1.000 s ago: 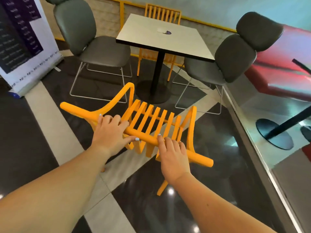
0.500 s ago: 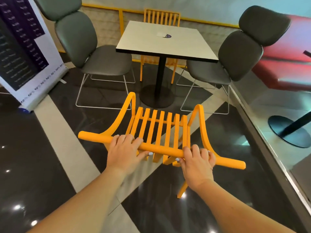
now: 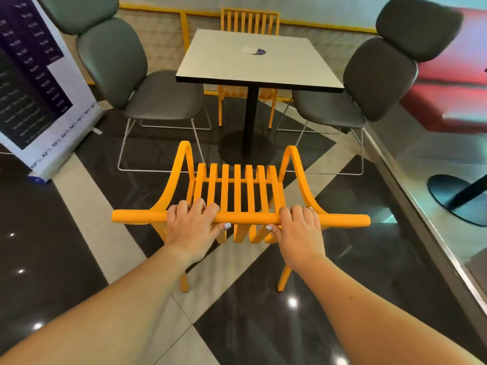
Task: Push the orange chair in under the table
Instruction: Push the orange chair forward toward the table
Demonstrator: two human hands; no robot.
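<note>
The orange chair (image 3: 238, 191) with a slatted seat stands on the floor in front of me, its seat facing the square white table (image 3: 226, 64) and short of the table's near edge. My left hand (image 3: 191, 227) and my right hand (image 3: 297, 230) both grip the chair's top back rail, fingers curled over it, thumbs underneath. The table rests on one black post with a round base, visible just beyond the chair's armrests.
Two grey padded chairs (image 3: 147, 83) (image 3: 369, 83) flank the table left and right. A second orange chair (image 3: 249, 21) stands at its far side. A banner stand (image 3: 34, 83) is at the left. A red bench (image 3: 448, 96) and another table base (image 3: 456, 198) lie behind a low kerb at the right.
The chair has swung from a skewed angle to square with the table, and it has come closer to it. Both hands stayed on the back rail, spread wider apart.
</note>
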